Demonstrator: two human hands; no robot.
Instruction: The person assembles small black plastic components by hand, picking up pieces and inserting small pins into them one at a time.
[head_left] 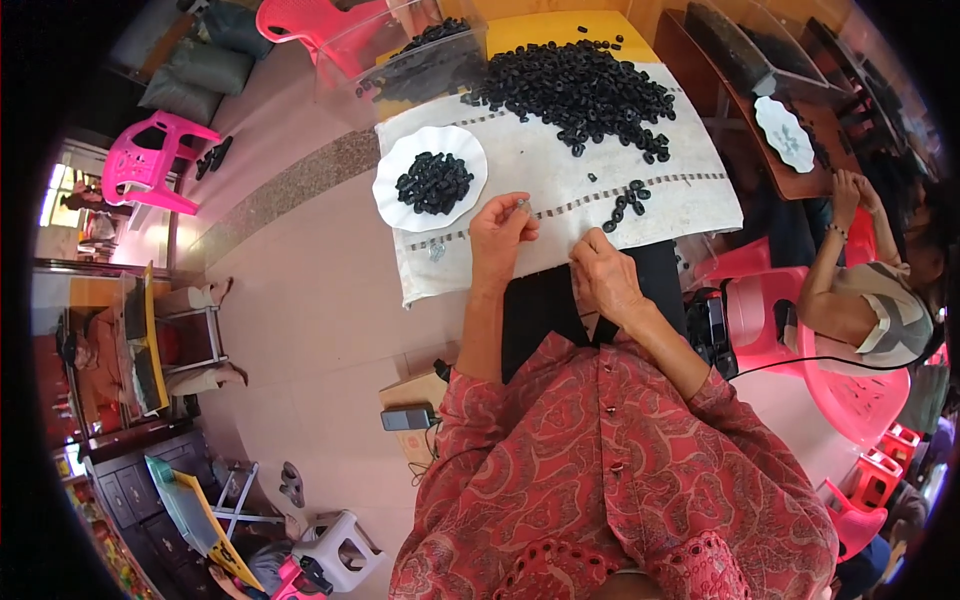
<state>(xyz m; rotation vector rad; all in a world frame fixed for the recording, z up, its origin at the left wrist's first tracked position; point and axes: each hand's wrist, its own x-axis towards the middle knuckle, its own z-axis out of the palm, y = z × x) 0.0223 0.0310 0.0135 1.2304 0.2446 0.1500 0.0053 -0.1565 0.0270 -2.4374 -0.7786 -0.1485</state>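
My left hand (500,240) is raised over the front of the white cloth (560,160), its fingertips pinched on a small shiny piece too small to name. Beside it, at the cloth's front edge, my right hand (606,275) is closed, and what its fingers hold, if anything, is hidden. A few small black ring-shaped pieces (619,213) lie just beyond the right hand. To the left, a white scalloped plate (384,190) bears a heap of similar black pieces (435,183). Some small clear or silvery bits (436,252) rest on the cloth in front of the plate.
A large pile of black pieces (580,90) covers the far side of the cloth. Behind the plate stands a clear plastic bin (350,75). At the right, another person (865,310) works at a brown table (800,180). Pink chairs (160,160) stand around.
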